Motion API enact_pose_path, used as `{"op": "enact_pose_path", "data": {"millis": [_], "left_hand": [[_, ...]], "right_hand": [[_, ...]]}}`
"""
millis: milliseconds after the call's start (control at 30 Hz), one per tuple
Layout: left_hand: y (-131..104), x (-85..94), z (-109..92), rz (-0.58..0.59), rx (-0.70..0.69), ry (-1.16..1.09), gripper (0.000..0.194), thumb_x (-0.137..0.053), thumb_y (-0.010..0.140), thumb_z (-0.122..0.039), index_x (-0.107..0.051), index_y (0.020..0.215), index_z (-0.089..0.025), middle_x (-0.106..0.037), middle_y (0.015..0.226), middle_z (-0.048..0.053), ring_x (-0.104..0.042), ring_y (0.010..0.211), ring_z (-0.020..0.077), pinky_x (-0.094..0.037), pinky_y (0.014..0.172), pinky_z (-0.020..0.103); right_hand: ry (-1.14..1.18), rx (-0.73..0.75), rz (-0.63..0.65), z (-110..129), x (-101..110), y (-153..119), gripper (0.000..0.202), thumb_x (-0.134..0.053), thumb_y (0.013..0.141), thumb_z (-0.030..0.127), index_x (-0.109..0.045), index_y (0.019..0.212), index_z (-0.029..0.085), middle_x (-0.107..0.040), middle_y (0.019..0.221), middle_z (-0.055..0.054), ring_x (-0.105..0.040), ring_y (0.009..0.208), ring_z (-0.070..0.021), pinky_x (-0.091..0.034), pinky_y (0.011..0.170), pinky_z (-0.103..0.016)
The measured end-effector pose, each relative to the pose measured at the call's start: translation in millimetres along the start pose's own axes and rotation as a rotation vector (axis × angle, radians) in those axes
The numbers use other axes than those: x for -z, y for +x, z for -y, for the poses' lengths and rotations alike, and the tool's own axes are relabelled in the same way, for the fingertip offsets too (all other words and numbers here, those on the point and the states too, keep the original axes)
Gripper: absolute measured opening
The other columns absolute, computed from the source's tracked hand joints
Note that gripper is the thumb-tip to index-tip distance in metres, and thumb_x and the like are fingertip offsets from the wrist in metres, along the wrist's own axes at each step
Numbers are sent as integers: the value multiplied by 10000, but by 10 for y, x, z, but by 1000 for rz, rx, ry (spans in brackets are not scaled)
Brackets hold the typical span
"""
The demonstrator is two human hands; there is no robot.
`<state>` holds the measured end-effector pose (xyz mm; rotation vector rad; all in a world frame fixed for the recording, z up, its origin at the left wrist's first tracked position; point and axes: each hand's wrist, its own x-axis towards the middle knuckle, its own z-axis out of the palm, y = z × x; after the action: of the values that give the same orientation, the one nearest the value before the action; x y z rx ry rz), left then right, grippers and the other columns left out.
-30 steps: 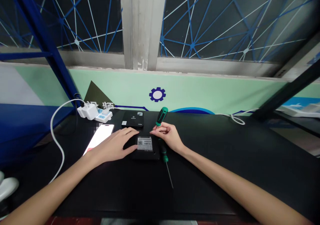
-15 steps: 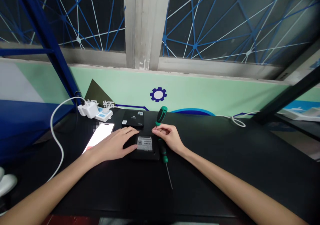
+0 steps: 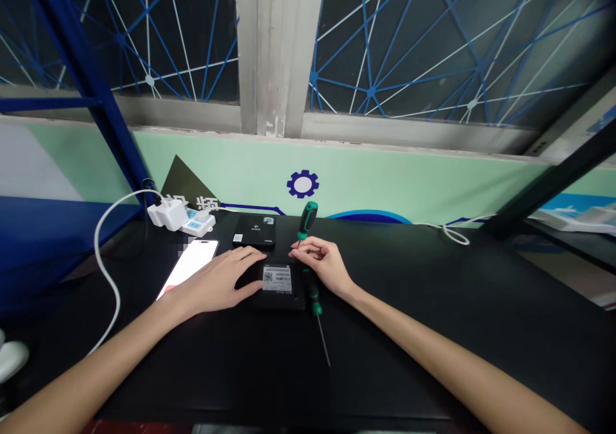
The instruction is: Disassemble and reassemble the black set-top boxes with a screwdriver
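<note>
A black box-shaped device [image 3: 283, 303] with a white printed label lies flat at the middle of the table. Spread over its left side is my left hand [image 3: 231, 277], thumb on top near the label and fingers stretched towards the far edge. At the far right corner, my right hand [image 3: 321, 259] pinches the thin shaft of a green and black screwdriver [image 3: 308, 219]. That screwdriver stands nearly upright, handle up, and its tip is hard to make out. A second green and black screwdriver [image 3: 316, 308] lies right of the device, its shaft pointing towards me.
Behind the device lies another black box [image 3: 255, 230] with stickers. A phone with a bright screen [image 3: 190, 264] is left of it, partly under my left forearm. A white plug and power strip [image 3: 180, 216] with a white cable [image 3: 99, 248] sit at the back left.
The view has shifted slightly. Both hands keep nearly the same place, and the upright screwdriver stays in my right fingers.
</note>
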<state>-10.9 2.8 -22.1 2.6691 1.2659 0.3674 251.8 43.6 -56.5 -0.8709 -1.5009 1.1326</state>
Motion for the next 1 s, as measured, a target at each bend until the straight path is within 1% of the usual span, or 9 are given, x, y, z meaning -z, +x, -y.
{"op": "enact_pose_path", "data": {"millis": [133, 300, 400, 533, 700, 767, 833, 900, 1000], "left_hand": [[0, 8, -6, 2, -1, 4, 492, -463, 999, -502, -457, 1444, -291, -546, 1441, 53, -583, 1227, 276, -487, 956, 365], [-3, 10, -19, 9, 10, 8, 493, -471, 997, -494, -452, 1442, -283, -545, 1440, 57, -575, 1235, 276, -483, 966, 371], [-4, 12, -22, 4, 11, 4, 487, -474, 996, -484, -457, 1438, -280, -550, 1435, 60, -572, 1238, 278, -479, 978, 381], [-3, 18, -20, -7, 6, -10, 491, -472, 995, -499, -465, 1438, -288, -553, 1435, 55, -576, 1241, 279, -485, 975, 377], [2, 19, -15, 1, 8, -6, 494, -483, 994, -483, -454, 1447, -289, -549, 1436, 49, -584, 1229, 270, -475, 997, 384], [2, 15, -12, 1, 11, -3, 499, -487, 992, -488, -453, 1449, -289, -546, 1439, 48, -580, 1235, 274, -476, 992, 385], [1, 10, -9, -3, 3, -4, 499, -480, 993, -497, -457, 1447, -291, -546, 1440, 54, -581, 1232, 278, -480, 982, 381], [-2, 5, -6, -14, -5, -9, 495, -470, 996, -501, -463, 1444, -290, -548, 1438, 61, -585, 1226, 279, -480, 978, 377], [-6, 3, -6, -13, 0, -11, 492, -469, 998, -498, -466, 1441, -284, -553, 1430, 65, -586, 1221, 278, -480, 974, 377]], "right_hand": [[28, -13, 4, 18, -6, -13, 294, -835, 733, 399, -645, 679, 182, -743, 846, -54, -739, 809, -217, -541, 722, -287], [71, -11, 8, 14, -3, -14, 303, -839, 727, 407, -637, 679, 187, -748, 816, -47, -751, 847, -240, -551, 747, -299], [44, 3, 4, 21, -7, -6, 286, -836, 730, 412, -671, 686, 182, -755, 829, -53, -728, 763, -206, -537, 677, -280], [-64, 14, -6, 8, -1, -1, 286, -800, 758, 455, -733, 744, 177, -763, 866, -64, -603, 583, -140, -467, 535, -265], [-96, 37, 17, -8, 15, -6, 258, -754, 813, 445, -784, 845, 191, -773, 931, -67, -579, 590, -136, -446, 536, -267], [-101, 27, 17, 8, 10, -7, 262, -746, 818, 448, -791, 867, 195, -777, 916, -64, -578, 581, -136, -437, 530, -267], [-94, 14, 7, 29, 0, -5, 269, -757, 802, 454, -786, 832, 189, -780, 905, -65, -587, 580, -140, -440, 530, -270], [-76, -2, -6, 44, -11, -3, 278, -783, 770, 454, -762, 751, 177, -782, 928, -72, -612, 595, -146, -459, 550, -276], [-42, -11, -25, 48, -20, -2, 304, -817, 728, 446, -703, 669, 170, -783, 892, -79, -685, 701, -189, -508, 644, -293]]}}
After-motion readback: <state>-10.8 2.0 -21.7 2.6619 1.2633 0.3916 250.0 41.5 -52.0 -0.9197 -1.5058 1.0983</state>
